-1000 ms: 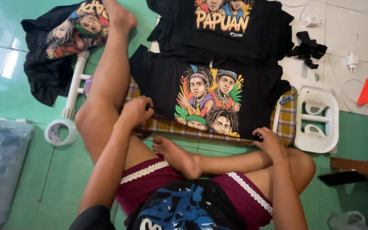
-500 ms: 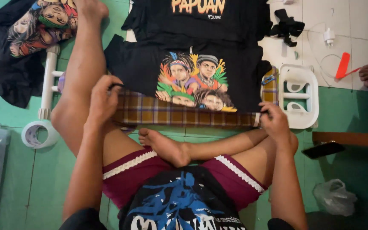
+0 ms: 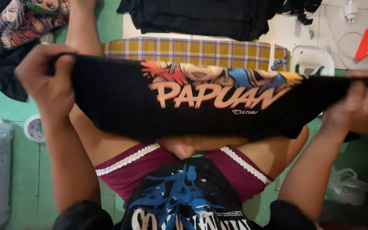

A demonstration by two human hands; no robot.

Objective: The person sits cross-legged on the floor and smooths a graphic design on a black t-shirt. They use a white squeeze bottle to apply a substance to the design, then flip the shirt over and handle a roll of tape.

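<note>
I hold a black T-shirt (image 3: 120,106) with a colourful printed picture and orange lettering stretched out above my lap. My left hand (image 3: 47,79) grips its left edge, fingers curled over the cloth. My right hand (image 3: 358,96) pinches its right edge. The shirt hangs between both hands, hiding my crossed legs partly. Behind it lies a yellow checked cloth pad (image 3: 192,51) on the floor.
A pile of black shirts (image 3: 201,17) lies past the pad. Another printed black shirt (image 3: 18,25) sits at the far left. A tape roll (image 3: 33,127), a white plastic stool (image 3: 311,59), a red tool (image 3: 365,42), a charger (image 3: 351,8) and a plastic bag (image 3: 348,187) surround me on the green floor.
Both hands were at the near edge of the shirt lying flat on the checked pad. Now they have lifted it off the pad and hold it up, stretched toward me.
</note>
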